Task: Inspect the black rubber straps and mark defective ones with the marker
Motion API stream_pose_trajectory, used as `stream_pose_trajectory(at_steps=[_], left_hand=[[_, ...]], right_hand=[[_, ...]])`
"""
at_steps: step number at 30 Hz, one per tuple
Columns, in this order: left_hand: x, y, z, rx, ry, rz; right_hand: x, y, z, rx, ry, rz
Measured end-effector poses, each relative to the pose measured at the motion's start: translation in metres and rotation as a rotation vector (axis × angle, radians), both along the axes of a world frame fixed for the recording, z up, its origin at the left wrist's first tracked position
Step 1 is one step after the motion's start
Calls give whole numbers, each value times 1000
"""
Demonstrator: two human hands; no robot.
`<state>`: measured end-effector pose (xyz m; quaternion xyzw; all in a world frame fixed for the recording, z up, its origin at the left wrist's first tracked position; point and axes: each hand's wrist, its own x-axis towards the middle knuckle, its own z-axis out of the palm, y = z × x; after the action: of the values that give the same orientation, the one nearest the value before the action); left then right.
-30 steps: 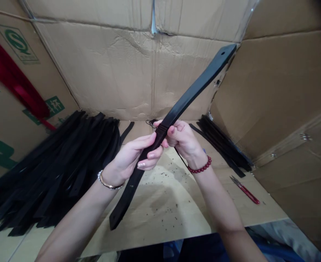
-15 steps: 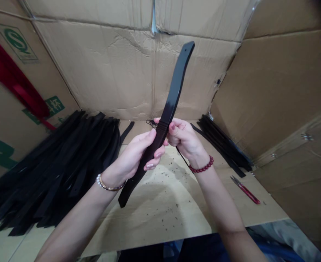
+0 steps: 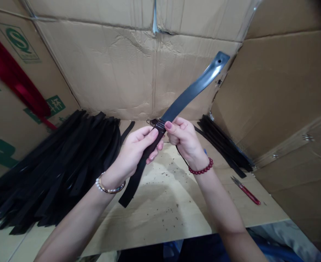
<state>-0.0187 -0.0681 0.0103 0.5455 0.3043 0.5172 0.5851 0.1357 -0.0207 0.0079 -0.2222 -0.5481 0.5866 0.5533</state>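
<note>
A long, curved black strip [image 3: 194, 91] with a hole near its upper end slants up to the right above the table. Several turns of black cord [image 3: 159, 124] are wound around its middle. Just below the winding, my left hand [image 3: 138, 147] is closed around the strip, thumb on top. My right hand [image 3: 183, 136] is closed at the winding's right side, its thumb tip against the turns. From that hand a length of the cord hangs toward the wrist; the fingers partly hide where it is pinched.
A big heap of black strips [image 3: 59, 171] covers the table's left side. More strips [image 3: 223, 145] lie at the right, with red-handled thread snips [image 3: 246, 191] in front. Cardboard walls [image 3: 108, 69] enclose the back and sides. Dark crumbs dot the tabletop [image 3: 152, 196].
The strip has turned: its upper end swung right and slightly down, and its broad face with the hole shows more. Both hands stay at the winding.
</note>
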Motion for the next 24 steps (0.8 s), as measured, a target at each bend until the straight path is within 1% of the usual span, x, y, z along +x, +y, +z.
stream_pose_trajectory(at_steps=[2,5,7,8,9,11,18,20,24], left_hand=[[-4,1,1,-118,-93,-140],[-8,5,-1,-258,-177,-300],[-8,7,-3,-317,-173,-374],[-8,8,-4,-337,-165,-383],[-8,8,-4,-350,-158,-374],[-6,8,-4,-362,-159,-317],[-3,1,0,-365,-188,-197],[-3,-1,0,-348,-200,-168],[-1,-3,-1,-302,-202,-108]], right_hand=[[0,-1,0,6,-11,44],[-2,-1,-1,-13,-36,92],[-5,-2,-3,-13,-62,120],[-6,-3,-4,-2,-71,131],[-7,-3,-4,13,-76,138],[-9,-5,-5,43,-74,133],[-12,-10,-5,183,-78,48],[-12,-12,-4,198,-91,27],[-12,-15,-2,193,-100,34]])
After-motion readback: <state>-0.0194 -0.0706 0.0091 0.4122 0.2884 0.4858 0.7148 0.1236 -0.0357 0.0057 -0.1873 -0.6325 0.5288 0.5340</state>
